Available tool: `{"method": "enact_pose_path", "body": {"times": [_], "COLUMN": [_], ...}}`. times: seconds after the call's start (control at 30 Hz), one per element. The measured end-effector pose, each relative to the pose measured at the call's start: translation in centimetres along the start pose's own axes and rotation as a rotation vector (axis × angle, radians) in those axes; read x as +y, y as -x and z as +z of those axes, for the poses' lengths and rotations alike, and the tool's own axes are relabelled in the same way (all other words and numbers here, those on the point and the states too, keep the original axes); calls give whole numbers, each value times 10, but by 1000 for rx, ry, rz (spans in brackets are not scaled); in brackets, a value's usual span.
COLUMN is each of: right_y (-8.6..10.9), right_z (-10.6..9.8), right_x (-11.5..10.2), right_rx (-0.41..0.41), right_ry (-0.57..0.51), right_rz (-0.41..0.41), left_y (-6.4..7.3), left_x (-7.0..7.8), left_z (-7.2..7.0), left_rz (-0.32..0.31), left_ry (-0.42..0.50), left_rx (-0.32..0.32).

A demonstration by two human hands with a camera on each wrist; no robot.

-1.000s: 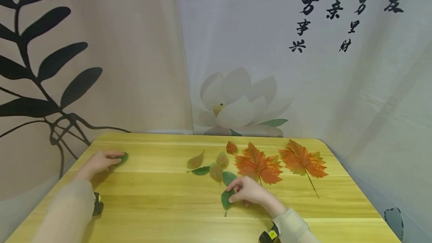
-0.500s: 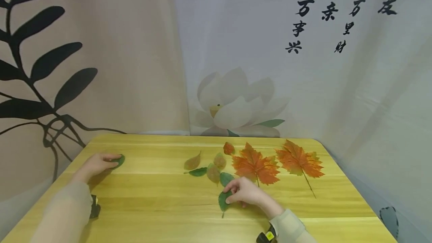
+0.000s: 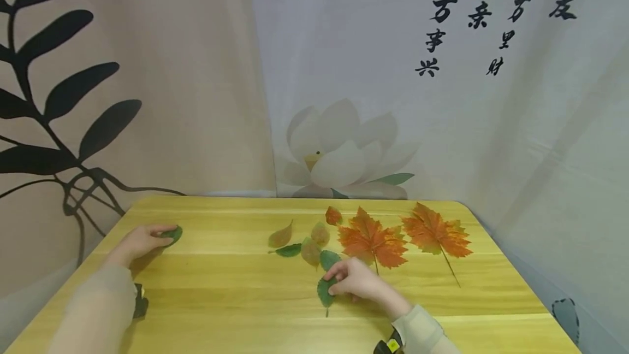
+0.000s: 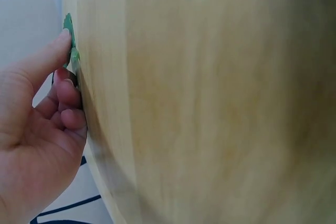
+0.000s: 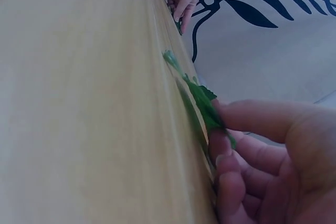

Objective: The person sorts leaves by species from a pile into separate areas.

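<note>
We see the wooden counter [image 3: 221,299] filling the lower half of the head view, unchanged from the earlier frames apart from a slight shift of the camera. Right of centre lie two orange maple leaves [image 3: 372,240], in the same spots as before, and just left of them a cluster of small leaves [image 3: 301,245], also unmoved.

Our right hand [image 3: 356,280], low and centre-right, still pinches a dark green leaf [image 3: 325,291] between thumb and curled fingertips, the leaf lying on the counter with its stem pointing toward the bottom edge; hand and leaf have barely shifted in the last second.

Our left hand [image 3: 138,240], at mid-left, stays where it was, fingers curled, thumb and fingertips pinching a small green leaf [image 3: 173,234] against the counter near its left edge.
</note>
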State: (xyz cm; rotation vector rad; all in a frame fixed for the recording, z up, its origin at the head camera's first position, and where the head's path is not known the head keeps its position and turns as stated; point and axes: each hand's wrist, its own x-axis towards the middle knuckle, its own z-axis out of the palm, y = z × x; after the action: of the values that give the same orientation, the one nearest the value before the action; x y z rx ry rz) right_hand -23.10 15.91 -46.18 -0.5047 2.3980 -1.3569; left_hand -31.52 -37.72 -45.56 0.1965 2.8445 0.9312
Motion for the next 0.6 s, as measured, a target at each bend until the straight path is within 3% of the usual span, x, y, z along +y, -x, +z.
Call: {"method": "enact_pose_path", "body": {"times": [0.3, 0.6], "right_y": [-3, -10], "right_z": [-3, -11], "right_x": [-2, -13], "right_rx": [38, 92], "right_ry": [-83, -40], "right_rz": [-6, -38], "left_y": [1, 0], "left_x": [2, -3], "left_z": [-3, -1], "left_rz": [-17, -2], "left_ry": [7, 78], "left_rx": [-16, -20]}}
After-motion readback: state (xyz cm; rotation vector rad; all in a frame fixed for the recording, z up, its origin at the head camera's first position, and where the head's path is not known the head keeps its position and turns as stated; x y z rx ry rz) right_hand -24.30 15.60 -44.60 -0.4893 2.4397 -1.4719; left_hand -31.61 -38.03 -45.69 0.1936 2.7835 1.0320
